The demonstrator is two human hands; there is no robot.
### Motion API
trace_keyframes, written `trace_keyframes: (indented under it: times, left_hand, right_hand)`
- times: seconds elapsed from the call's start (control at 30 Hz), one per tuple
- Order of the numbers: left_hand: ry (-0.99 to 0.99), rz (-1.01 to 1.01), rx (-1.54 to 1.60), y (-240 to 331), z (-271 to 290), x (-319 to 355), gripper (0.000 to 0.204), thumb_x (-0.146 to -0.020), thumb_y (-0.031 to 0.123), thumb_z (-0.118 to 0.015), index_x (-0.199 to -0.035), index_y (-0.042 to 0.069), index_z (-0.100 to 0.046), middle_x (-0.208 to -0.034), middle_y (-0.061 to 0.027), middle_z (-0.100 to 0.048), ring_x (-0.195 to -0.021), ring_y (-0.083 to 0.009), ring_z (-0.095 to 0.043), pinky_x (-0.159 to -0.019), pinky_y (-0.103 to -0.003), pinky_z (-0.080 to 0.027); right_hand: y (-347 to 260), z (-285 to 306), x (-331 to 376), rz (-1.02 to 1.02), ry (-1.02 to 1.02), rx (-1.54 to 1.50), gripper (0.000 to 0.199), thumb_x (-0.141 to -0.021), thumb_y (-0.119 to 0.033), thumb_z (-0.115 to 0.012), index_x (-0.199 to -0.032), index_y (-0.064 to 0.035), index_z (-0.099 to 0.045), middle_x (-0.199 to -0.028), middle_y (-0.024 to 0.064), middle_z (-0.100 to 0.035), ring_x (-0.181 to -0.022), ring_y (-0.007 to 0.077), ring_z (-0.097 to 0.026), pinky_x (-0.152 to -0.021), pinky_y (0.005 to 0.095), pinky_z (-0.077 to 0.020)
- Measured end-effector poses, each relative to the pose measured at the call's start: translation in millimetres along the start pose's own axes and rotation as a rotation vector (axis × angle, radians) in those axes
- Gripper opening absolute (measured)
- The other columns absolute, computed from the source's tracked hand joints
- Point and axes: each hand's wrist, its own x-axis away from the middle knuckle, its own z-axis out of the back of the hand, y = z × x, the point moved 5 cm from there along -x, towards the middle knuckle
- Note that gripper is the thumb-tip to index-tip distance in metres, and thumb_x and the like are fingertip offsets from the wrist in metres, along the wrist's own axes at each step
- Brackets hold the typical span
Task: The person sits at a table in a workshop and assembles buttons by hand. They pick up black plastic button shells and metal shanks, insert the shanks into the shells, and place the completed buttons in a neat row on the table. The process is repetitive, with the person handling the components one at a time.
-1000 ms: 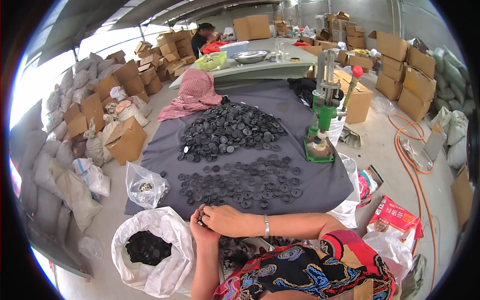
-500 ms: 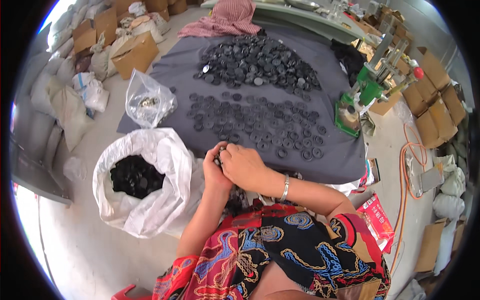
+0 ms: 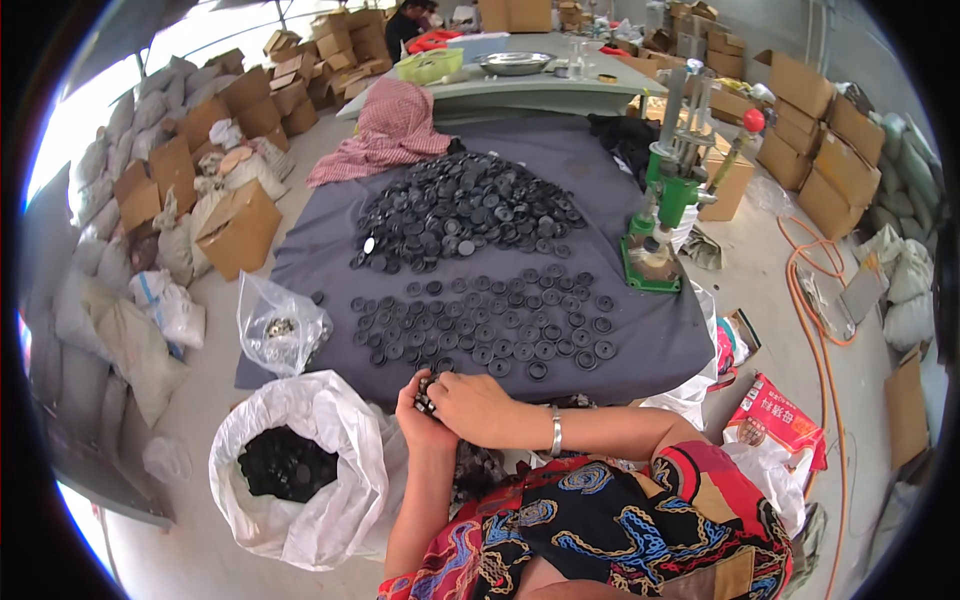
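Note:
My left hand point(image 3: 424, 424) is cupped, palm inward, around a handful of small shiny metal pieces point(image 3: 425, 395) at the table's near edge. Over it lies my right hand point(image 3: 482, 408), its fingers bent together into the left palm; what the fingertips pinch is hidden. Just beyond both hands, black round plastic caps point(image 3: 490, 322) lie spread singly in loose rows on the dark grey cloth point(image 3: 650, 345). Farther back rises a large heap of similar black caps point(image 3: 460, 215). A clear plastic bag point(image 3: 282, 330) with small metal pieces sits at the table's left edge.
An open white sack point(image 3: 365, 455) of black pieces stands left of my hands. A green hand press point(image 3: 655, 235) with a red knob is at the table's right. A checked cloth point(image 3: 385, 135) lies at the back left. An orange hose point(image 3: 822, 370) runs along the right floor. Another person point(image 3: 405, 28) sits far behind.
My view has tilted up, showing the far table and a person, so everything sits lower in the picture. Both hands stay together at the table edge around the metal pieces.

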Motion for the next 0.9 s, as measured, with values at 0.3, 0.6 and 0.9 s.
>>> trace_keyframes:
  times: [0.3,0.6,0.9]
  left_hand:
    - [-0.12,0.041,-0.042,-25,-15,4,0.02,-0.082,0.023,-0.049,-0.089,0.01,-0.062,-0.088,-0.0056,-0.062,-0.088,-0.0242,-0.058,-0.081,-0.038,-0.047]
    - [-0.22,0.133,-0.084,-53,-31,3,0.019,-0.082,0.021,-0.047,-0.087,0.008,-0.061,-0.084,-0.0066,-0.062,-0.084,-0.0233,-0.059,-0.078,-0.036,-0.047]
    - [-0.213,0.326,0.005,-71,-47,15,0.018,-0.081,0.026,-0.052,-0.081,0.01,-0.06,-0.078,-0.0075,-0.062,-0.073,-0.0237,-0.058,-0.047,-0.031,-0.043]
  right_hand:
    - [3,17,21,0.091,0.145,-0.026,0.02,-0.077,-0.01,-0.054,-0.092,0.0027,-0.055,-0.089,0.0154,-0.057,-0.085,0.0291,-0.061,-0.067,0.0373,-0.0519]
    - [20,33,44,0.201,0.146,-0.048,0.018,-0.077,-0.013,-0.055,-0.091,-0.0003,-0.055,-0.091,0.0141,-0.055,-0.084,0.0295,-0.059,-0.063,0.0386,-0.0506]
    - [70,98,89,-0.049,0.448,0.001,0.019,-0.078,-0.014,-0.061,-0.095,-0.0054,-0.057,-0.091,0.0108,-0.057,-0.079,0.0299,-0.059,-0.062,0.0397,-0.0502]
